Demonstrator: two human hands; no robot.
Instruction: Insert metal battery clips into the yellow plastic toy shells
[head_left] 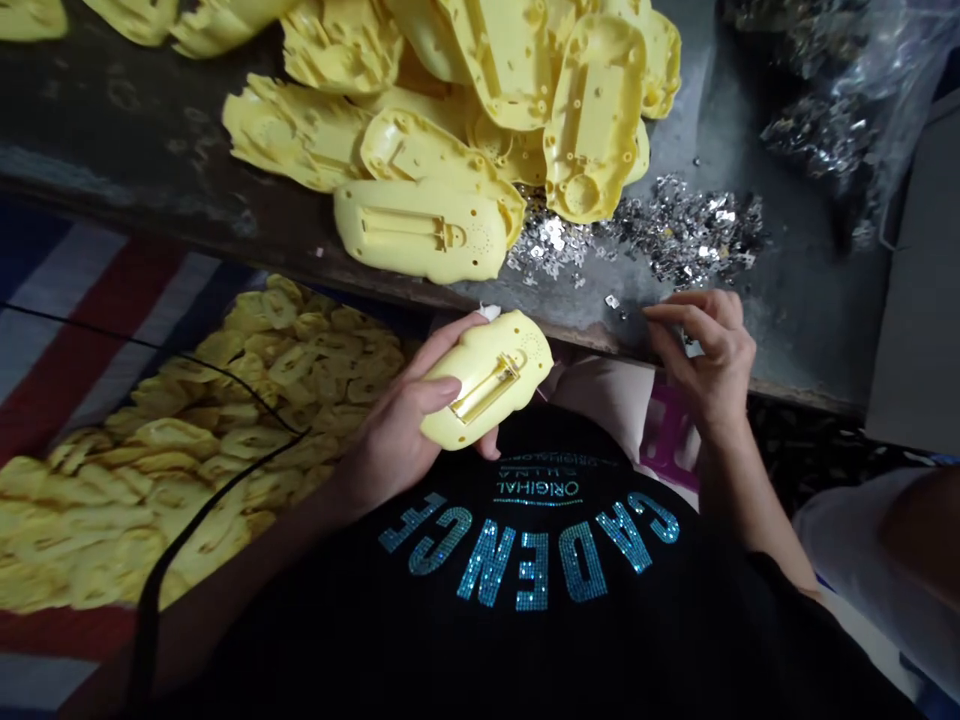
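Note:
My left hand (pixel 401 425) is closed round a yellow plastic shell (pixel 480 395), its thumb pressed on the face near the slotted battery compartment. That shell is tilted, with small speaker holes at its upper right end. My right hand (pixel 709 345) is over the table's front edge, thumb and forefinger pinched together. Whatever lies between those fingertips is too small to make out. Just left of them a small shiny metal piece (pixel 612 301) lies on the table. Behind the hand spreads a pile of small metal contact pieces (pixel 694 235).
More yellow shells (pixel 427 230) are heaped on the dark table (pixel 150 190). A large heap of shells (pixel 225 440) covers striped cloth at lower left, crossed by a black cable (pixel 217 490). A clear bag of metal pieces (pixel 832 110) stands at upper right. Someone's leg shows at right.

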